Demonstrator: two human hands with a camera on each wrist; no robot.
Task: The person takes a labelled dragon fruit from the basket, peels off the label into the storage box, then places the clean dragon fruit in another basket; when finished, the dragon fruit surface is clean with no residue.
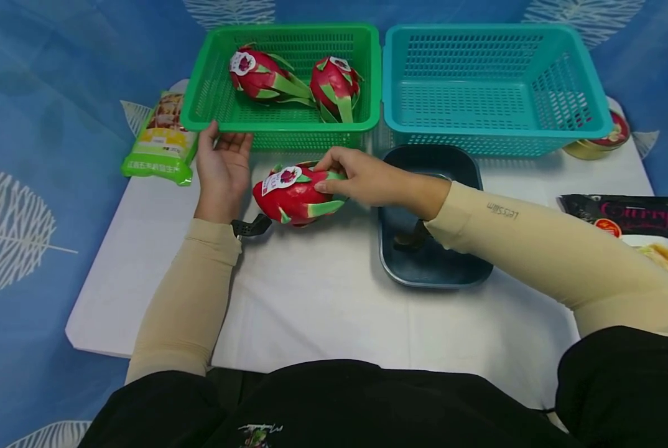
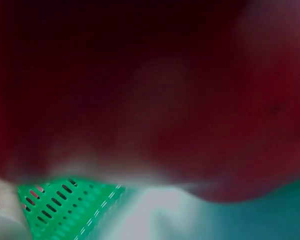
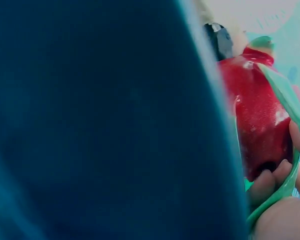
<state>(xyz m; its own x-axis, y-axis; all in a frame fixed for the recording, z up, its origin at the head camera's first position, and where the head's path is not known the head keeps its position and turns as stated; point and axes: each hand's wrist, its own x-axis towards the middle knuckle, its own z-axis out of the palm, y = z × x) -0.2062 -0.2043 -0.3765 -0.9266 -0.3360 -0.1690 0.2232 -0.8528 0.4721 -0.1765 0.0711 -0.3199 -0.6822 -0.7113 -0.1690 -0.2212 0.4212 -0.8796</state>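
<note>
My right hand (image 1: 362,177) grips a red dragon fruit (image 1: 295,202) by its green-leaved end, the white sticker facing up. In the right wrist view, fingertips (image 3: 264,186) lie against the dragon fruit (image 3: 262,110). My left hand (image 1: 224,171) is at the front left of the green basket (image 1: 199,102), palm showing, thumb right at the rim and fingers just below it. Two more dragon fruits, one on the left (image 1: 261,74) and one on the right (image 1: 336,87), lie inside this basket. A blurred dragon fruit (image 2: 215,145) fills most of the left wrist view.
A turquoise basket (image 1: 463,102) stands right of the green one. Under my right forearm is a dark blue tray (image 1: 435,274), whose wall blocks much of the right wrist view. A green food packet (image 1: 160,146) lies left, a tin (image 1: 608,137) and black curry packet (image 1: 625,211) right.
</note>
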